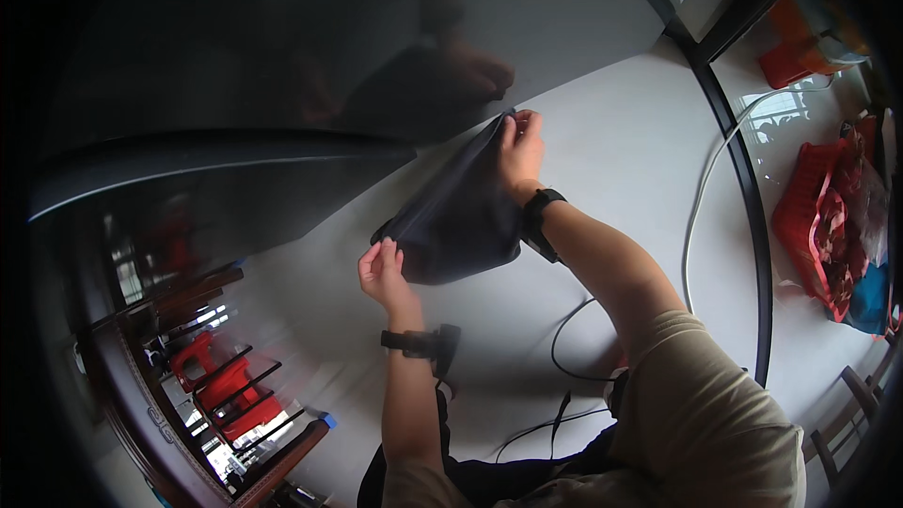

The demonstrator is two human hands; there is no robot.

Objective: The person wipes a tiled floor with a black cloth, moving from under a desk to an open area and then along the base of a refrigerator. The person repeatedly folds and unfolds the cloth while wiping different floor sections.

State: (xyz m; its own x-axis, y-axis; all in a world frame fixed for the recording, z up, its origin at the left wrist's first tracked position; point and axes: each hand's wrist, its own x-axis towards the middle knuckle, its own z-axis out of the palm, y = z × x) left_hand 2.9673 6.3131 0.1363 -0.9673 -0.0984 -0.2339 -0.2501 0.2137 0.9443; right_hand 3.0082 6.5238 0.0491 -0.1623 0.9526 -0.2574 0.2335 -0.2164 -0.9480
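Observation:
A dark piece of fabric (458, 215) hangs stretched between my two hands above the pale floor; whether it is a garment or a cloth I cannot tell. My left hand (382, 271) pinches its lower left corner between thumb and fingers. Farther up and to the right, my right hand (520, 148) grips the upper corner, close to a glossy dark panel (282, 35) that reflects hand and fabric. Each wrist wears a black strapped device. The fabric's lower part droops in a curve between the hands.
A dark wooden table (134, 402) with a red plastic item (236, 388) and a black rack stands at lower left. A white cable (695, 219) crosses the floor near a black door track (748, 190). Beyond lies a red basket (804, 219) of fabric. Thin black cords (557, 339) lie near my legs.

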